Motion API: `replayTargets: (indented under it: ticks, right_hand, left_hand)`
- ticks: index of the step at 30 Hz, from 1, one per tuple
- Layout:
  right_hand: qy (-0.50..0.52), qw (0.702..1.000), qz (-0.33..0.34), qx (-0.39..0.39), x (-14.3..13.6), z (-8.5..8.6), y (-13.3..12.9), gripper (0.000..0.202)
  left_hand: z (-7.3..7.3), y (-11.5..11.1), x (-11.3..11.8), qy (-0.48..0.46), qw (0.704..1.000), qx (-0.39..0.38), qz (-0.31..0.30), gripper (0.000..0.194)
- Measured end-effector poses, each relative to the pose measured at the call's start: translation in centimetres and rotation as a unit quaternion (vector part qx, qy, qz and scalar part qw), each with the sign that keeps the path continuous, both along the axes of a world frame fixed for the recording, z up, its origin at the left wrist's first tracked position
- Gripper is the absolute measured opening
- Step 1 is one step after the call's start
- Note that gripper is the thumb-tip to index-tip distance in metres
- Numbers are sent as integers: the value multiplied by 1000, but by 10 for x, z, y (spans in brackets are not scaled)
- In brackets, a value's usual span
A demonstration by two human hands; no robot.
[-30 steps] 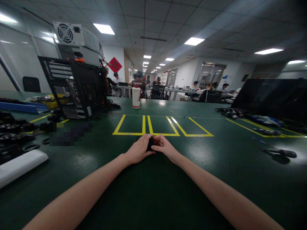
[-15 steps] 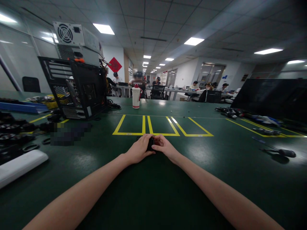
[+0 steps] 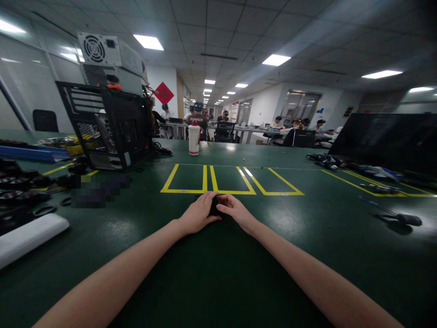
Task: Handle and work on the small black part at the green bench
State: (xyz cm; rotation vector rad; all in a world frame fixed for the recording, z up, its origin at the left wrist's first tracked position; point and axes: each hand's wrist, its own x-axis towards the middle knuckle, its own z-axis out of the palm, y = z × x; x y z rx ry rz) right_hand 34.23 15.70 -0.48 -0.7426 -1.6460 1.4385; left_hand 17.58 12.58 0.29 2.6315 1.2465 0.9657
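A small black object (image 3: 214,206) is between my two hands, near the middle of the green table (image 3: 218,269), just in front of the yellow tape outlines (image 3: 234,192). My left hand (image 3: 200,213) is closed round its left side, thumb below and fingers over the top. From the right, my right hand (image 3: 235,211) holds its edge with thumb and fingers bent together. Most of the black object is hidden by my fingers, so its full shape cannot be made out.
At the left stand a black computer case (image 3: 119,127) with metal power supplies (image 3: 109,57) on top, black parts and a white bar (image 3: 34,234). A white cup (image 3: 194,139) stands behind the outlines. At right are a screwdriver (image 3: 406,219), cables and a dark screen (image 3: 389,139).
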Motion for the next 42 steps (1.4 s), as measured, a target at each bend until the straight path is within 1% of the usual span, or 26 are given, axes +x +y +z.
replayTargets:
  ticks: [5, 9, 11, 16, 20, 23, 25, 27, 32, 38, 42]
  right_hand:
    - [10, 1000, 15, 1, 1, 1, -2, 36]
    - [-4, 1000, -9, 12, 0, 2, -3, 26]
    - [-9, 1000, -17, 13, 0, 2, -4, 25]
    - [-18, 1000, -18, 2, 0, 4, -3, 30]
    - [-4, 1000, 1, -7, 1, 2, -1, 34]
    - [13, 1000, 12, 3, 1, -1, 0, 41]
    - [15, 1000, 16, 11, 0, -2, 1, 43]
    - [14, 1000, 12, 13, 0, -2, 0, 40]
    - [6, 1000, -9, 20, -1, 3, -4, 22]
    - [-7, 1000, -25, 8, -1, 5, -4, 28]
    - [3, 1000, 3, -11, 0, 6, -3, 30]
  left_hand:
    - [0, 1, 0, 2, 1000, -3, 1, 62]
    - [0, 0, -1, 6, 1000, -3, 0, 64]
    - [0, 0, -1, 5, 1000, -2, -2, 64]
    - [0, 0, -2, 1, 1000, -3, -2, 63]
    - [1, 0, -1, -2, 1000, -6, -2, 62]
    - [1, 0, 0, 0, 1000, -5, 1, 61]
    - [1, 0, 0, 1, 1000, -2, 1, 60]
    - [0, 1, 1, -1, 1000, 2, 0, 61]
    - [-1, 1, 0, 2, 1000, -2, 4, 63]
    - [3, -2, -1, 9, 1000, -8, 0, 62]
    - [3, -1, 0, 8, 1000, -6, 1, 62]
